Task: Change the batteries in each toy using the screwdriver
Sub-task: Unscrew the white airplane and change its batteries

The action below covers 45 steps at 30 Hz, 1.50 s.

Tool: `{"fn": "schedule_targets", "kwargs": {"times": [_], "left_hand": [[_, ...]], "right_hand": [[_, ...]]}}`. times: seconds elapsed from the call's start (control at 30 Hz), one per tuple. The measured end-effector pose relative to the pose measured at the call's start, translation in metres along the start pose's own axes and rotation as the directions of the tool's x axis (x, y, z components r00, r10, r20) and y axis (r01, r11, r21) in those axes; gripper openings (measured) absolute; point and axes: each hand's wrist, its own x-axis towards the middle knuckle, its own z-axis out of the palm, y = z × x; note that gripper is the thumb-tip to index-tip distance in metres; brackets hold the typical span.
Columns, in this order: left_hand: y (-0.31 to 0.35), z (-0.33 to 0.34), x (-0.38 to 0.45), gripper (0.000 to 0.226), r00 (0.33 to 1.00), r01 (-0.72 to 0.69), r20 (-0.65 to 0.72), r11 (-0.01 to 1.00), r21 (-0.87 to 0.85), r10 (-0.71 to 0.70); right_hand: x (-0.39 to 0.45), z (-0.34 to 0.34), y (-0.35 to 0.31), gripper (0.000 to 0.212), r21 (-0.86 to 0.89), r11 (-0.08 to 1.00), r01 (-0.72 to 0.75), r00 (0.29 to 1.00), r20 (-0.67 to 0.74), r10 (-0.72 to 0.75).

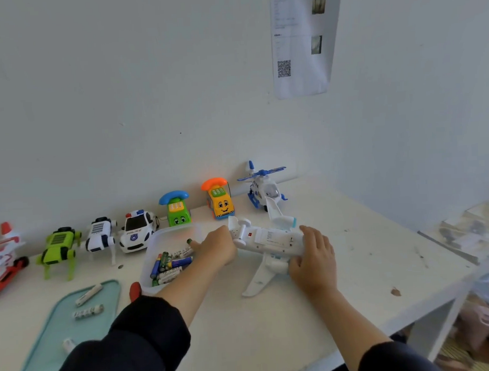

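**White table, toys lined up along a pale wall**

White and scuffed with small dark marks, the table (340, 279) stands against a plain pale wall, where a printed sheet (301, 42) with a QR code hangs. At the right, beyond the table's edge, lies blurred clutter that cannot be made out.

Along the wall stand a red-and-white toy (2, 257), a green robot dog (58, 249), a white robot dog (100, 236), a police car (137, 230), a green phone car (177, 209), a yellow phone car (220, 200) and a blue-and-white helicopter (263, 188).

Just in front of that row, the white toy airplane (268, 241) lies belly-up near the table's middle. The right hand (313, 258) curls round its fuselage at the near end. The left hand (216, 248) touches its other end with fingers curled, and appears to pinch a small dark-tipped thing (189, 241) over the clear battery box (154, 262); what it is cannot be told.

The box holds loose batteries (168, 265) and sits just left of the airplane. A red screwdriver handle (135, 291) shows beside the box, mostly hidden by the left forearm. A teal tray (48, 348) at the near left carries a few white batteries (87, 311).
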Motion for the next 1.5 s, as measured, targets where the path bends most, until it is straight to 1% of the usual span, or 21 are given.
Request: {"fn": "schedule_targets", "kwargs": {"times": [0.13,0.27,0.33,0.37,0.43,0.5,0.53,0.6,0.67,0.73,0.8,0.87,0.93,1.0,1.03,1.07,1.13,1.2,1.33,1.43,1.5], "left_hand": [[-0.002,0.0,0.005,0.015,1.0,0.0,0.012,0.999,-0.035,0.0],[-0.003,-0.006,0.006,0.027,0.998,0.018,0.06,0.998,-0.057,-0.015],[-0.001,-0.01,-0.001,0.031,0.998,0.005,0.061,0.998,-0.061,-0.002],[0.0,-0.012,-0.006,0.032,0.999,-0.012,0.045,0.998,-0.057,0.015],[0.001,-0.015,-0.019,0.032,0.999,-0.053,-0.008,0.999,-0.014,0.053],[0.003,-0.017,-0.036,0.033,0.996,-0.073,-0.057,0.997,0.024,0.074],[0.005,-0.016,-0.045,0.035,0.993,-0.086,-0.076,0.996,0.024,0.088],[0.01,-0.012,-0.064,0.041,0.987,-0.125,-0.099,0.992,0.008,0.125],[0.01,-0.005,-0.081,0.05,0.984,-0.168,-0.068,0.986,-0.01,0.167],[0.007,0.002,-0.095,0.055,0.981,-0.188,0.038,0.98,-0.071,0.191],[-0.004,-0.001,-0.102,0.048,0.97,-0.195,0.125,0.976,-0.101,0.206],[-0.022,-0.019,-0.1,0.029,0.969,-0.204,0.151,0.979,0.027,0.198],[-0.047,-0.043,-0.09,0.027,0.937,-0.122,0.345,0.978,0.169,0.057],[-0.077,-0.067,-0.076,0.036,0.805,0.008,0.553,0.936,0.353,-0.215],[-0.092,-0.075,-0.069,0.039,0.743,0.048,0.584,0.896,0.442,-0.327],[-0.106,-0.081,-0.062,0.038,0.717,0.081,0.57,0.861,0.502,-0.4],[-0.128,-0.081,-0.05,0.044,0.745,0.168,0.493,0.841,0.514,-0.45],[-0.144,-0.073,-0.041,0.06,0.786,0.25,0.431,0.865,0.436,-0.444],[-0.159,-0.061,-0.03,0.056,0.84,0.313,0.374,0.914,0.26,-0.394],[-0.156,-0.058,-0.03,0.053,0.902,0.235,0.283,0.921,0.312,-0.326],[-0.155,-0.056,-0.028,0.05,0.913,0.233,0.246,0.91,0.342,-0.326]], "right_hand": [[0.004,-0.006,-0.002,0.07,0.187,0.964,-0.192,0.981,0.011,0.193],[0.003,-0.002,-0.002,0.065,0.12,0.972,-0.203,0.977,-0.046,0.21],[0.006,0.0,-0.001,0.062,0.054,0.954,-0.296,0.947,-0.119,0.3],[0.008,-0.002,-0.002,0.061,0.051,0.92,-0.388,0.914,-0.105,0.392],[0.012,-0.005,-0.003,0.059,0.073,0.836,-0.544,0.836,-0.034,0.547],[0.019,-0.007,-0.012,0.055,0.042,0.787,-0.615,0.788,0.062,0.613],[0.024,-0.005,-0.018,0.059,-0.003,0.77,-0.638,0.764,0.123,0.633],[0.041,0.0,-0.031,0.084,-0.094,0.724,-0.684,0.685,0.258,0.681],[0.057,0.009,-0.043,0.115,-0.119,0.666,-0.736,0.591,0.365,0.719],[0.068,0.015,-0.046,0.138,-0.192,0.667,-0.72,0.557,0.412,0.721],[0.078,0.023,-0.041,0.142,-0.247,0.681,-0.689,0.538,0.456,0.709],[0.085,0.022,-0.042,0.138,-0.214,0.699,-0.683,0.52,0.529,0.67],[0.089,0.014,-0.048,0.127,-0.2,0.759,-0.619,0.506,0.638,0.581],[0.092,0.005,-0.055,0.102,-0.224,0.84,-0.495,0.506,0.711,0.488],[0.093,0.001,-0.06,0.089,-0.269,0.884,-0.381,0.505,0.74,0.443],[0.092,-0.004,-0.066,0.081,-0.33,0.918,-0.218,0.501,0.77,0.396],[0.087,-0.008,-0.073,0.065,-0.411,0.902,0.135,0.498,0.815,0.297],[0.082,-0.003,-0.071,0.061,-0.387,0.858,0.338,0.507,0.843,0.18],[0.08,0.004,-0.065,0.076,-0.257,0.869,0.424,0.464,0.885,0.035],[0.077,-0.001,-0.065,0.079,-0.201,0.826,0.526,0.444,0.894,-0.065],[0.071,-0.009,-0.067,0.078,-0.218,0.804,0.553,0.479,0.873,-0.093]]}}
